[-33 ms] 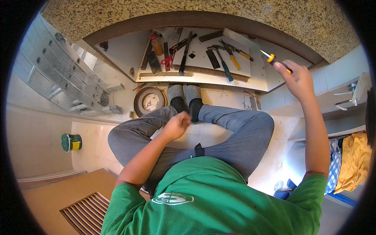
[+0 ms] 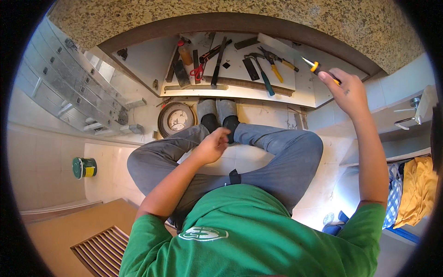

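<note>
My right hand (image 2: 347,87) is closed round the yellow-and-black handle of a hand tool (image 2: 316,68), raised at the right of the cabinet. A short metal shank leaves the handle toward the upper left, in line with a pale flat strip (image 2: 277,45); I cannot tell whether they are one piece. My left hand (image 2: 213,147) hovers above my lap, fingers loosely bent and apart, with nothing visible in it. Nearest the tool lie yellow-handled pliers (image 2: 276,73), tin snips (image 2: 282,59) and a hammer with a green handle (image 2: 263,76).
On the white cabinet floor (image 2: 302,97) also lie red scissors (image 2: 197,72), a black bar (image 2: 218,64) and an orange bottle (image 2: 185,54). A folded ladder (image 2: 76,76) stands left. A round pan (image 2: 177,119) sits by my feet, a green bucket (image 2: 85,167) farther left. Speckled stone (image 2: 221,7) overhangs the cabinet.
My right hand and the tool have shifted slightly left, and the pale strip has moved with them. The fingers of my left hand have loosened and risen a little.
</note>
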`<state>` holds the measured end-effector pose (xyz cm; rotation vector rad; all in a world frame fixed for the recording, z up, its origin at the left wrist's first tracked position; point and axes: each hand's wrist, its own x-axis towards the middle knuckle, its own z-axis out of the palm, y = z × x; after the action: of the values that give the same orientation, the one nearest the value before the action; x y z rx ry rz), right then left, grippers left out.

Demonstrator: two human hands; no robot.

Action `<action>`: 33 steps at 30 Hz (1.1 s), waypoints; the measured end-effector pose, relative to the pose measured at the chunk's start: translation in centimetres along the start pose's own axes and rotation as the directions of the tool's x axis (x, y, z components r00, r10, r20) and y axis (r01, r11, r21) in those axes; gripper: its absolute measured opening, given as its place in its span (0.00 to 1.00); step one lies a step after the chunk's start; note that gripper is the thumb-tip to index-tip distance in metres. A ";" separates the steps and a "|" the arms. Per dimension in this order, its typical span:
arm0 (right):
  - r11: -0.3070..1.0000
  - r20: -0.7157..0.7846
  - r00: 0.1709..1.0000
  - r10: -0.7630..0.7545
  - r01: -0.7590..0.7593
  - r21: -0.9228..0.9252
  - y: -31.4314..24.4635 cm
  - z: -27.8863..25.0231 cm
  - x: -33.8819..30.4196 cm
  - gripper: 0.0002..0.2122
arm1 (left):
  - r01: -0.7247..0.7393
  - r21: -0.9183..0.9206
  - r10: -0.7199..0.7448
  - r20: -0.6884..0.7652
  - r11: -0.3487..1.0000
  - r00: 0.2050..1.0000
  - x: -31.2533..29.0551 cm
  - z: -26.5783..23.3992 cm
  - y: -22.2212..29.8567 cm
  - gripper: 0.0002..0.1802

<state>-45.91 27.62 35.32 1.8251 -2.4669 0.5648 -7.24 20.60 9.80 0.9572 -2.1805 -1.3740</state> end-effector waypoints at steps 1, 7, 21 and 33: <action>1.000 -0.011 1.000 0.020 -0.020 -0.007 -0.2 0.2 0.1 0.25 | -0.057 -0.041 0.058 0.007 0.998 0.998 0.7 0.5 1.5 0.11; 0.996 0.021 0.996 0.086 -0.086 0.003 0.7 -0.5 -0.5 0.24 | -0.386 0.271 0.379 0.080 0.882 0.922 6.3 -0.8 11.0 0.14; 0.994 0.033 0.995 0.090 -0.091 0.051 2.8 -1.0 -0.9 0.21 | -0.677 0.658 0.614 0.395 0.330 0.684 25.3 2.7 27.0 0.09; 0.987 -0.110 0.984 0.139 -0.146 -0.059 3.4 -1.2 -1.0 0.24 | -0.667 0.656 0.705 0.283 0.352 0.650 26.5 3.6 26.6 0.09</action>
<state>-48.98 29.71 35.30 1.5613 -2.5270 0.5614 -36.86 11.34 31.25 0.1176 -2.6306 -0.0330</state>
